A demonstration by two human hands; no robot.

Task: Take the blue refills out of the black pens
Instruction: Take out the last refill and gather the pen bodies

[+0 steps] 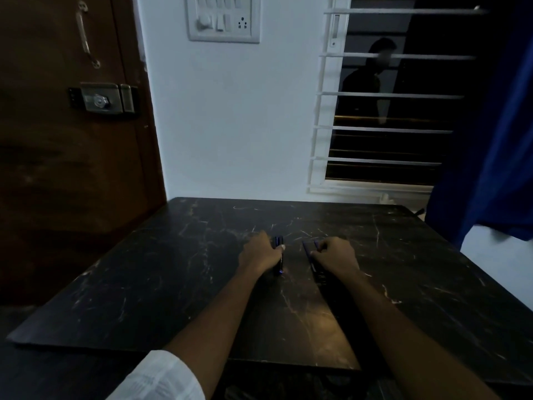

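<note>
- The black pen (279,264) is a slim dark barrel with a blue glint at its near tip, lying on the worktop (173,284) inside the left grip (261,252).
- The left grip's fingers curl round it, thumb on the barrel.
- A second pen (307,249), bluish and slanted, lies against the right grip (336,254), whose curled fingers hold it.
</note>
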